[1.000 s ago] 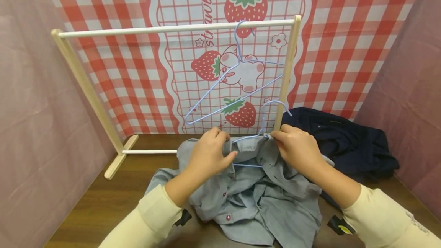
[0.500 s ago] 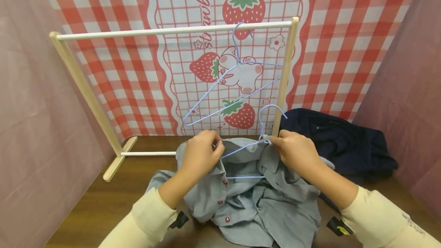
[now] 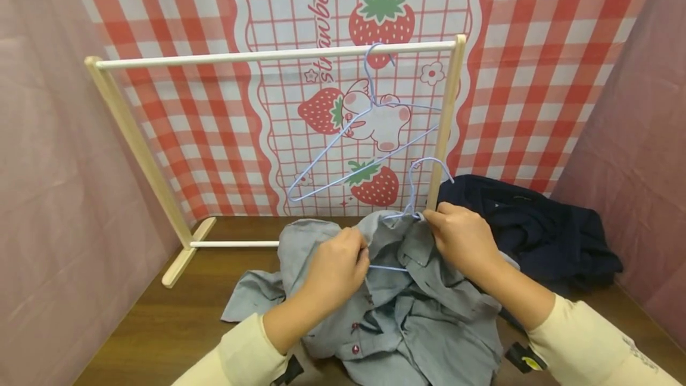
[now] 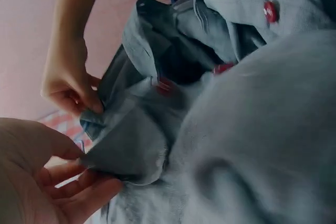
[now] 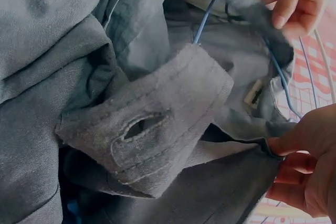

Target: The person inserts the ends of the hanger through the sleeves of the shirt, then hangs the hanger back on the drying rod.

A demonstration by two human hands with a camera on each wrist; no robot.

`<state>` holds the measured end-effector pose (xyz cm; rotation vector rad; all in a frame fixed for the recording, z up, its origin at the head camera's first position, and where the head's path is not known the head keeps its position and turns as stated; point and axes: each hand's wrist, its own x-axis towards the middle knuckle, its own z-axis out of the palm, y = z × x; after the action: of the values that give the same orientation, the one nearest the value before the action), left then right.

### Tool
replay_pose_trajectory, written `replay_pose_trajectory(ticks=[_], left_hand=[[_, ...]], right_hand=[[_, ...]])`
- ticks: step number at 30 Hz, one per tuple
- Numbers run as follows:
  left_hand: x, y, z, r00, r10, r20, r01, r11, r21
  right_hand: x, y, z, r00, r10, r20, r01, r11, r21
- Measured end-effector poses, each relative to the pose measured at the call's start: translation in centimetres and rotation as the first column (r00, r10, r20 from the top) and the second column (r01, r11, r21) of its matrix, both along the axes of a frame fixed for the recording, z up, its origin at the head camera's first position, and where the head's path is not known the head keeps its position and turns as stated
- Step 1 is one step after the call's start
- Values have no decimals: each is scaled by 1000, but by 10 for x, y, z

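A grey button-up shirt [image 3: 445, 338] lies bunched on the table, with a light-blue wire hanger [image 3: 429, 159] partly inside its neck. The hanger's hook sticks up above the collar; cloth hides most of its arms. My left hand [image 3: 337, 267] grips the left side of the collar, and in the left wrist view its fingers [image 4: 100, 192] pinch the collar cloth. Close to the hanger's neck, my right hand [image 3: 463, 237] pinches the other side of the collar. The right wrist view shows a collar flap with a buttonhole [image 5: 142, 127] between the hands.
A wooden rack with a white top rail [image 3: 214, 59] stands behind the shirt. From that rail hangs a second blue hanger [image 3: 327, 146] without clothing. Dark navy clothing [image 3: 541, 231] lies heaped at the right. A strawberry-print cloth [image 3: 187, 136] covers the back.
My left hand first shifts left along the collar, then comes right and nearer with the cloth in its grip. Cloth now covers the hanger's left arm. The right hand keeps its pinch.
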<state>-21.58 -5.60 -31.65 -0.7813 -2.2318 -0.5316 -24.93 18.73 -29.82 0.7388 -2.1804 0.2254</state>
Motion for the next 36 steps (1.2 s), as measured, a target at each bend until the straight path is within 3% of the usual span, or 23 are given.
replay_pose_trajectory(ticks=[3,9,12,15,18,23,27,32,36], left_hand=[[-3,-4,4,998,-49,39,49,999,14],[-15,-21,26,997,-63,41,64,998,-24],[-23,-29,35,983,-91,162,107,990,-89],[-29,-33,39,947,-110,301,150,982,-114],[-31,-34,39,934,-97,343,148,981,-126],[-30,-32,35,963,-37,268,86,981,-174],[-27,-31,32,985,0,174,34,980,-197],[-23,-29,29,995,8,99,15,974,-227],[-21,-27,28,996,-9,83,29,972,-235]], right_hand=[[2,1,1,1000,7,-20,-7,1000,3],[7,4,5,999,23,-27,-24,1000,-16],[8,6,5,998,45,-47,-46,999,-26],[9,6,5,996,62,-64,-64,998,-30],[10,6,4,995,76,-72,-78,997,-30],[12,6,5,994,91,-66,-93,996,-18],[14,8,11,993,104,54,-103,994,-21],[15,11,19,942,161,296,-130,984,-122],[15,11,22,918,198,343,-139,972,-188]])
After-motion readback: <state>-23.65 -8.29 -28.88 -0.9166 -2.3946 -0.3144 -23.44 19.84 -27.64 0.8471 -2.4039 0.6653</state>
